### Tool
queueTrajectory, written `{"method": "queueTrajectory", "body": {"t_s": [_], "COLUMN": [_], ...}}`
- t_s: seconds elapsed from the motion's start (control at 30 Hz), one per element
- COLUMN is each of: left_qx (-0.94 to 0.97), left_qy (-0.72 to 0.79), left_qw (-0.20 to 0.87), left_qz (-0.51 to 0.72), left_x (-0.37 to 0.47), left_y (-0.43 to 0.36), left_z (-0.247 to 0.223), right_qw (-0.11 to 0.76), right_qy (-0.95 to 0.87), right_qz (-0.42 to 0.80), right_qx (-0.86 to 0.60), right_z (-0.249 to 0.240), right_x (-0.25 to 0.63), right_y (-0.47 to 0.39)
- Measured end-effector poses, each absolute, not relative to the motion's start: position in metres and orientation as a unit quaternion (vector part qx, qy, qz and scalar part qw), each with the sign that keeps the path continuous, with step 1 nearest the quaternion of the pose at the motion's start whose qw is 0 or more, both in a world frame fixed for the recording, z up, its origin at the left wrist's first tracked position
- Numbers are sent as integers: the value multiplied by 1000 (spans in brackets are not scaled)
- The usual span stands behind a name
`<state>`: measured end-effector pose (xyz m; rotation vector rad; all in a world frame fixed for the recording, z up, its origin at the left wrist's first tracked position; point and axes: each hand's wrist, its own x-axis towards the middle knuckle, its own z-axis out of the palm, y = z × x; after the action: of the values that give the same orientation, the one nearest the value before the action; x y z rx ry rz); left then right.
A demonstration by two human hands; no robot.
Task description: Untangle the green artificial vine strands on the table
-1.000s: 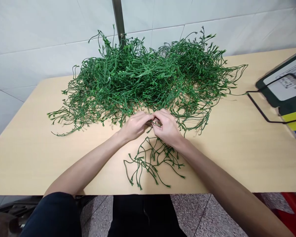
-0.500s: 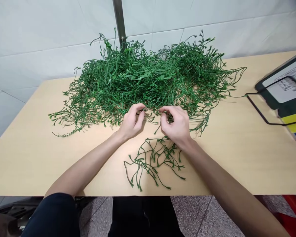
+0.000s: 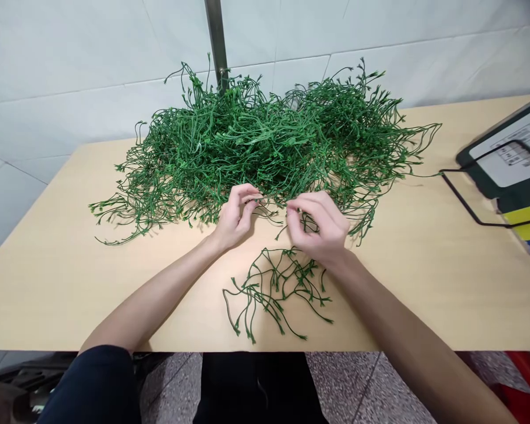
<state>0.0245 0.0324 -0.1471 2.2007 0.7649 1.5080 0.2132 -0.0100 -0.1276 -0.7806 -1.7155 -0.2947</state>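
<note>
A large tangled heap of thin green plastic vine stems [image 3: 265, 147] lies on the pale wooden table [image 3: 48, 282], its long axis running nine to three o'clock. At the heap's six o'clock edge, the left hand [image 3: 235, 217] pinches stem tips between thumb and fingers; the right hand [image 3: 320, 227], just apart at three o'clock, curls loosely around other strands. One smaller spray of branching green stems [image 3: 274, 288] lies at six o'clock, tips fanning toward the person.
</note>
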Motion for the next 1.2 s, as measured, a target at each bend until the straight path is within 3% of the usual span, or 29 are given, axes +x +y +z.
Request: {"method": "queueTrajectory", "body": {"t_s": [0.33, 0.77, 1.0, 1.2], "left_qx": [852, 847, 856, 845], "left_qy": [188, 225, 211, 216], "left_qw": [87, 49, 47, 71], "left_qz": [481, 478, 470, 484], "left_x": [25, 29, 26, 27], "left_y": [25, 28, 29, 28], "left_z": [-137, -141, -140, -140], "right_qw": [392, 411, 412, 485], "right_qy": [-800, -772, -790, -777], "right_qz": [-165, -147, -85, 33], "right_qx": [-423, -461, -445, -400], "right_z": [-134, -136, -133, -129], "right_x": [209, 207, 208, 208], "right_y": [-12, -10, -11, -9]}}
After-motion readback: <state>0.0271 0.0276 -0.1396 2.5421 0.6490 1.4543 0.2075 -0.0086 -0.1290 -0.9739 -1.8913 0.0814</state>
